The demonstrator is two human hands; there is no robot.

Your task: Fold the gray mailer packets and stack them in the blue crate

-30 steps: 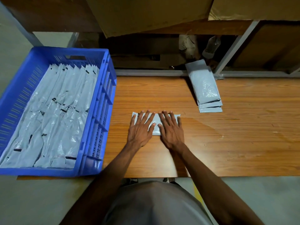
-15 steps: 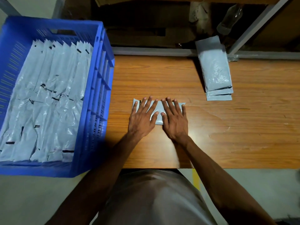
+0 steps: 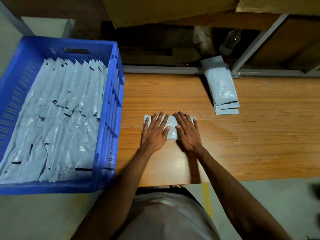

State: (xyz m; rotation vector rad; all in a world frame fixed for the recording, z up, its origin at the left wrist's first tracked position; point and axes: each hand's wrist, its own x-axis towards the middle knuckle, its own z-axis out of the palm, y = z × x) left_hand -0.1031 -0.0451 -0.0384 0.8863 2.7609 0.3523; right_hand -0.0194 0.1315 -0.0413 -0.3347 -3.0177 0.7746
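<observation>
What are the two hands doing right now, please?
Left hand: open, fingers flat, pressing on the packet.
Right hand: open, fingers flat, pressing on the same packet.

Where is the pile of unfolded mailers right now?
In the head view, the unfolded mailers lie at the table's far edge, beyond and right of the right hand.

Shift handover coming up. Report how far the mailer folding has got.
Done: the blue crate already holds rows of folded gray packets. In hand: the left hand and right hand press one packet flat on the table. Left: a small pile of unfolded packets at the table's far edge.
</observation>
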